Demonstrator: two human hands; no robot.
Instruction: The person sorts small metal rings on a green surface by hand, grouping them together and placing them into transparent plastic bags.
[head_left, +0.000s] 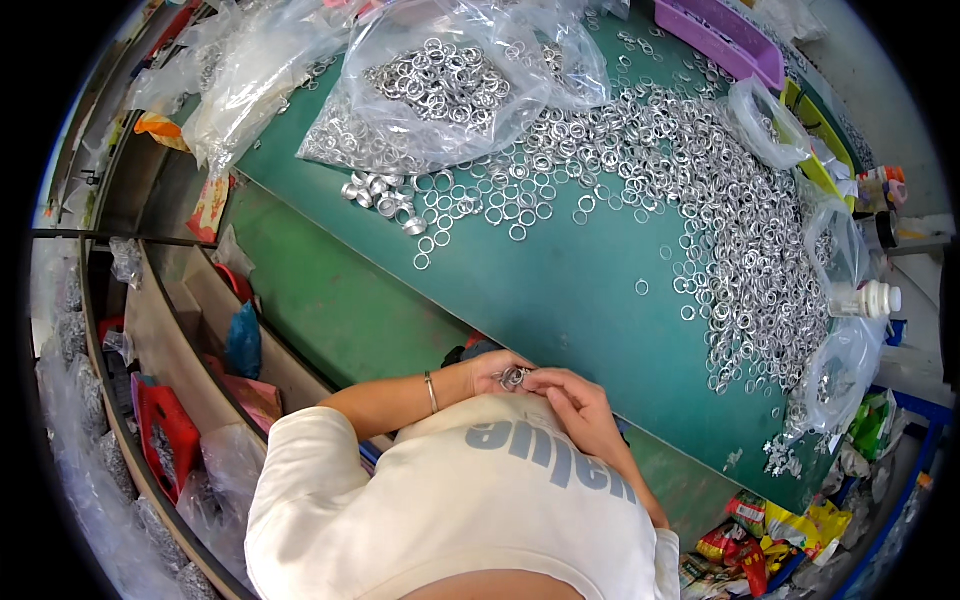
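Close in front of my body, at the near edge of the green table, my hands meet over a few silver metal rings. My left hand is closed around these rings from the left. From the right, the fingertips of my right hand pinch at the same rings, with its fingers bent. How many rings lie between the fingers cannot be made out. A big heap of loose silver rings spreads over the right side of the table. A cluster of wider metal bands lies toward the left edge.
A clear plastic bag of rings stands at the table's far side, with another clear bag left of it. A purple tray and a white bottle sit along the far right. Shelves with a red basket line the left.
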